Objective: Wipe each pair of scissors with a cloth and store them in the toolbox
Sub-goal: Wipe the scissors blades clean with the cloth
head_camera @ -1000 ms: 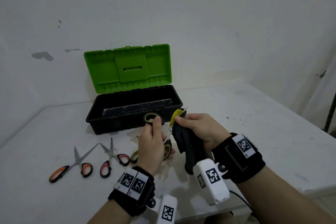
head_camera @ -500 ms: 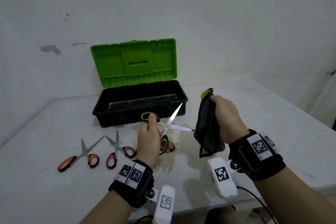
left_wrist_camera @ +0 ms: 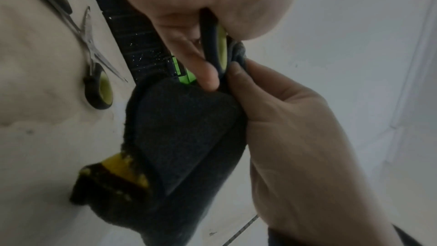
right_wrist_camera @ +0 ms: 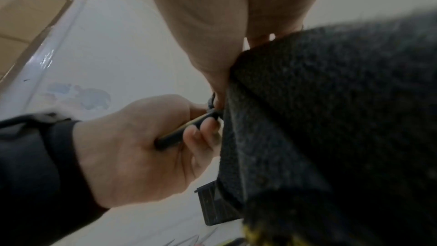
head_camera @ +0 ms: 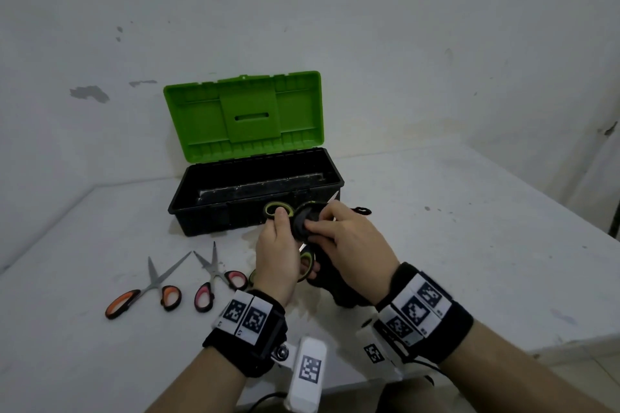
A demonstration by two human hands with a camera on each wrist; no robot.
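White table (head_camera: 453,245) is filling the lower half of the head view, sitting against a scuffed white wall (head_camera: 402,43). Toolbox (head_camera: 255,198) is standing open at the back, its green lid (head_camera: 243,114) tilting up. Orange scissors (head_camera: 144,292) and pink scissors (head_camera: 218,282) are lying side by side on the table, left of the hands. The left hand (head_camera: 276,258) is gripping the green scissors (head_camera: 278,209) by the handles, in front of the toolbox. The right hand (head_camera: 345,238) is pinching the cloth (head_camera: 302,223) closed around the blades, a blade tip poking out beyond. The left wrist view is showing a yellow patch on the cloth (left_wrist_camera: 184,137) and another green-handled pair (left_wrist_camera: 99,89) on the table, mostly hidden from the head. The right wrist view is showing the left hand (right_wrist_camera: 141,149) curling round a handle, and tiled floor (right_wrist_camera: 21,25) past the table edge.
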